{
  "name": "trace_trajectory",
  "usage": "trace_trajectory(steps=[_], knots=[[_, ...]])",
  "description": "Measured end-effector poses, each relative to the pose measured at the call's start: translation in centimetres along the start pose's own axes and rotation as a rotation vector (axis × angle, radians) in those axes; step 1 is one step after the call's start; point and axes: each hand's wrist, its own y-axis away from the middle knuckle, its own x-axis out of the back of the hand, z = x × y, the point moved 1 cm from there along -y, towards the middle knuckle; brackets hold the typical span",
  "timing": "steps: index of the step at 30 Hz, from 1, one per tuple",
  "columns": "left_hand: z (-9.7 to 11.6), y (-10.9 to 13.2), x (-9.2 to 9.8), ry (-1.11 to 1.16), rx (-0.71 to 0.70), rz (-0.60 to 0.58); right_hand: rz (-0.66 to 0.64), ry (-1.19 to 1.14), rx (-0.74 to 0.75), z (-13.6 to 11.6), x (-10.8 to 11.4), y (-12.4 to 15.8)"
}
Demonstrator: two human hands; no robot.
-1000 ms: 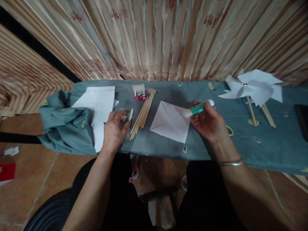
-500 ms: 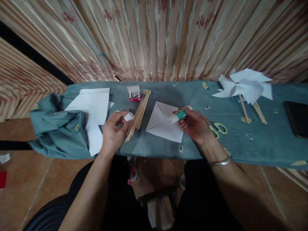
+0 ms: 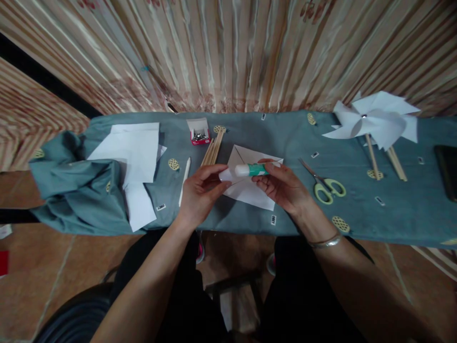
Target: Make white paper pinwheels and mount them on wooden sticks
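A green and white glue stick [image 3: 255,169] lies sideways in my right hand [image 3: 287,186], its white end pointing left. My left hand [image 3: 202,194] pinches a white cap [image 3: 225,175] close to that end; a small gap seems to lie between them. Beneath both hands is a creased square of white paper [image 3: 252,195] on the cloth. Wooden sticks [image 3: 213,148] lie just beyond my left hand, their near ends hidden by it. A white pen-like stick [image 3: 184,178] rests to the left of that hand.
White paper sheets [image 3: 141,152] lie at left by bunched cloth [image 3: 78,190]. A red box of metal pins [image 3: 199,133] stands at the back. Green-handled scissors [image 3: 324,186] are right of my hand. Paper pinwheels [image 3: 378,119] and a dark phone [image 3: 448,166] lie farther right.
My left hand has moved right with the cap, up to the glue stick. The glue stick has turned level and shifted slightly left. The white pen-like stick is now uncovered.
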Motion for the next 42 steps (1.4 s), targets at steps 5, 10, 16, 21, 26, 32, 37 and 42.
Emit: trace_trajectory(steps=[5, 10, 16, 21, 26, 32, 37, 42], knots=[[-0.1, 0.2, 0.0, -0.018, -0.004, -0.017, -0.01, 0.034, 0.01, 0.2, 0.0, 0.0], [-0.4, 0.3, 0.1, -0.044, -0.016, -0.034, -0.003, 0.066, 0.018, 0.4, -0.2, 0.0], [-0.3, 0.3, 0.3, -0.097, -0.048, -0.03, -0.008, 0.119, 0.033, 0.5, -0.1, 0.0], [-0.4, 0.3, 0.3, -0.116, -0.067, -0.027, -0.044, 0.145, 0.053, 0.4, -0.1, 0.0], [-0.6, 0.4, 0.3, -0.177, -0.117, -0.054, -0.066, 0.171, 0.053, 0.4, -0.2, 0.1], [-0.3, 0.5, 0.1, -0.341, -0.173, -0.116, -0.082, 0.2, 0.032, 1.0, -1.0, 0.2], [-0.5, 0.6, 0.0, -0.375, -0.192, -0.125, -0.107, 0.284, 0.057, 1.8, -1.4, 0.2], [-0.9, -0.6, 4.0, -0.386, -0.138, 0.212, -0.007, 0.459, 0.204, 0.4, 0.1, 0.5]])
